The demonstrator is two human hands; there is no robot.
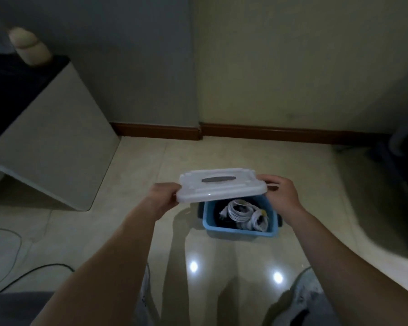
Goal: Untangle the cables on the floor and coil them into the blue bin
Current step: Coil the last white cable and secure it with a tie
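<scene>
The left hand and right hand each clasp an end of the white lid, grip closed on its rim. Just below the grip, the blue bin sits on the floor, coiled white cables inside.

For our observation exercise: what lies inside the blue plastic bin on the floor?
Inside the blue plastic bin lie coiled white cables and something dark, too dim to identify. The translucent white lid, gripped by the left hand and right hand, hides the far part.
</scene>
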